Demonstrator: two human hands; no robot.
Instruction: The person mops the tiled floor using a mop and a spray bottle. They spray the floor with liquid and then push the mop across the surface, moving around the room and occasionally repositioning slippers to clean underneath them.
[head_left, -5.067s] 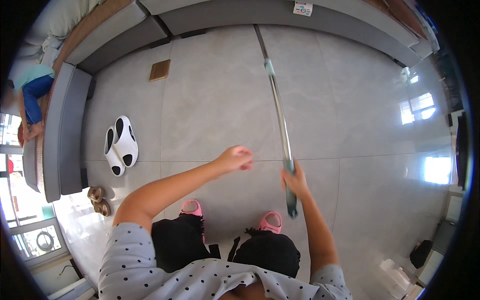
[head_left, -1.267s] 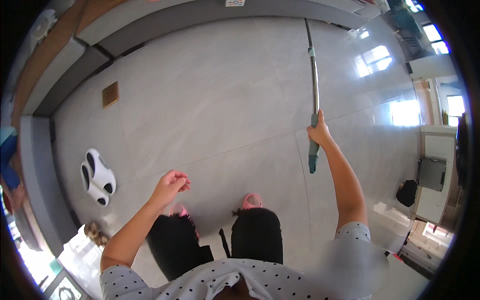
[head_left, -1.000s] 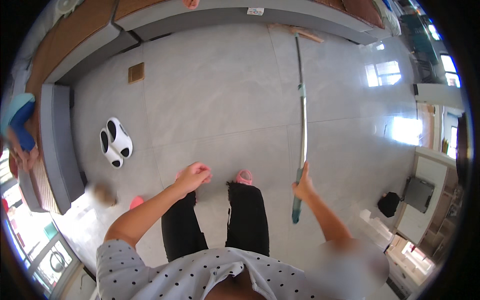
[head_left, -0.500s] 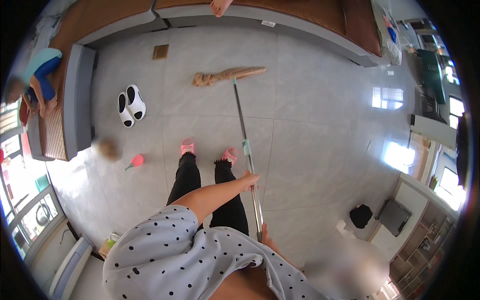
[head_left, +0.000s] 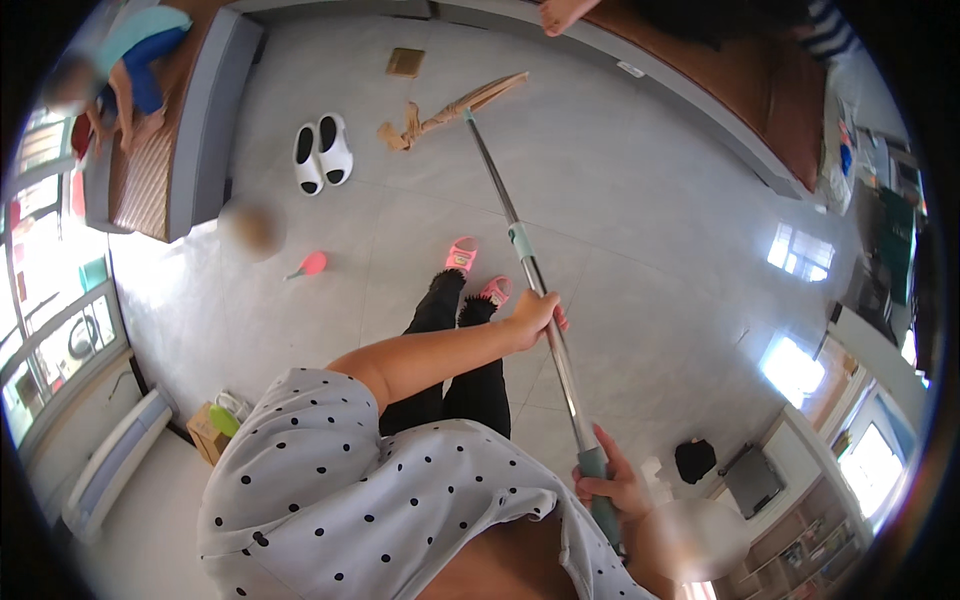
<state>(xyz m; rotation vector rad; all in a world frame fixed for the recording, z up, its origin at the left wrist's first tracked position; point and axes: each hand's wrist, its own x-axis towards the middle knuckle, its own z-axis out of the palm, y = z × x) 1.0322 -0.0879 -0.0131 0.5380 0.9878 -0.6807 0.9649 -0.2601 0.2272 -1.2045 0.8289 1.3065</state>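
Observation:
A long mop with a silver pole slants across the floor in front of me. My left hand is closed around the middle of the pole. Lower down, my right hand wraps its fingers round the grey-green grip at the pole's near end. At the far end, a tan cloth covers the mop head and lies on the grey tiles, with a loose twisted tail at its left. The head itself is hidden under this cloth.
White slippers and a pink paddle-shaped thing lie on the floor to the left. Farther off is a brown floor plate. A person sits on the left sofa; a bare foot shows at the far sofa. A black bundle lies right.
My view has turned, and the tan cloth's left end has shifted from a bunched lump into a loose tail. More of my right hand and the mop's grip now shows.

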